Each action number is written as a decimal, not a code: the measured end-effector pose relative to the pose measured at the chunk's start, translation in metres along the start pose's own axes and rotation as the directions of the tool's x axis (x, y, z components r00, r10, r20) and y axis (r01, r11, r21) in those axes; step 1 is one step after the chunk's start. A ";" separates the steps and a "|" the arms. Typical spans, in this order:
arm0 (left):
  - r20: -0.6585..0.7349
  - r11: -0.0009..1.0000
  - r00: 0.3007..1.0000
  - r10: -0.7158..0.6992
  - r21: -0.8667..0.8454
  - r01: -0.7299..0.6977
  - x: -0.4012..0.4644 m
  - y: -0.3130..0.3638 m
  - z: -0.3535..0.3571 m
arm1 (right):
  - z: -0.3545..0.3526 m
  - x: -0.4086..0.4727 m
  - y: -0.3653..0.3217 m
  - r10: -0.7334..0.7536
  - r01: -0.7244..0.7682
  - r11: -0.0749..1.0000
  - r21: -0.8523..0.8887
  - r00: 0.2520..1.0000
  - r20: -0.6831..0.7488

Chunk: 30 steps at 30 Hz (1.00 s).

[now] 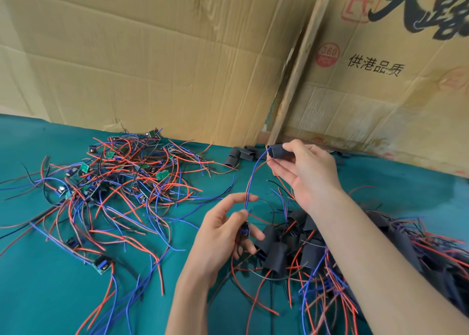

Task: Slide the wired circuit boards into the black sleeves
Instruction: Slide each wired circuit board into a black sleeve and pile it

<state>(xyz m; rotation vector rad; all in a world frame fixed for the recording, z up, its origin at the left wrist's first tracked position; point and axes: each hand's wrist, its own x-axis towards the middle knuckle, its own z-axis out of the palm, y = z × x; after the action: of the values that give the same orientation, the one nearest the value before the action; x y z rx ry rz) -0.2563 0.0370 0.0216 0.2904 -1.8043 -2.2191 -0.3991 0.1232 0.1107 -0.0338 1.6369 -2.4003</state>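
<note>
Head view: right hand [307, 172] pinching a black sleeve [281, 152] aloft, red and blue wires [250, 182] threaded through its mouth; left hand [223, 230] below, gripping the board [245, 229]. Best done by keeping wires taut, sleeve mouth open, then drawing sleeve down squarely over board.

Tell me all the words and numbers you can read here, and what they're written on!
"供港品质": black print on the right cardboard box.
"360": in a red round stamp on that box; the smaller line beneath it is too blurred to read.
"氏": in a red square seal, cut off by the top edge.
Large black brush characters at the top right are cropped, not readable.
The circuit boards show no readable print.
</note>
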 end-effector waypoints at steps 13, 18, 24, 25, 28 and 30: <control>0.010 1.000 1.000 -0.001 0.009 0.001 0.002 -0.004 -0.002 | -0.008 -0.007 0.001 -0.042 0.043 0.999 -0.028 0.998 0.038; -0.007 1.000 1.000 0.024 -0.001 -0.024 0.004 -0.006 -0.002 | -0.007 -0.012 0.007 -0.063 0.072 0.989 -0.126 0.995 0.078; -0.088 0.996 0.992 0.086 -0.020 -0.088 0.007 -0.009 -0.003 | -0.008 -0.031 0.027 -0.006 0.075 0.943 -0.324 0.978 0.210; -0.106 0.995 0.990 0.091 -0.024 -0.094 0.007 -0.009 -0.004 | -0.008 -0.035 0.031 0.002 0.072 0.940 -0.332 0.976 0.219; -0.138 0.992 0.985 0.102 -0.054 -0.110 0.008 -0.011 -0.005 | -0.010 -0.042 0.041 0.047 0.005 0.967 -0.255 0.980 0.194; -0.142 0.988 0.983 0.119 -0.077 -0.131 0.007 -0.010 -0.004 | -0.011 -0.045 0.046 0.099 -0.066 0.982 -0.176 0.978 0.182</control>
<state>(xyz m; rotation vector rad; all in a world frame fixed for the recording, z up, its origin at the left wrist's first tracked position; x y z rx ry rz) -0.2626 0.0332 0.0110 0.2957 -1.6064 -2.1286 -0.3488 0.1265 0.0693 -0.2132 1.7108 -2.1198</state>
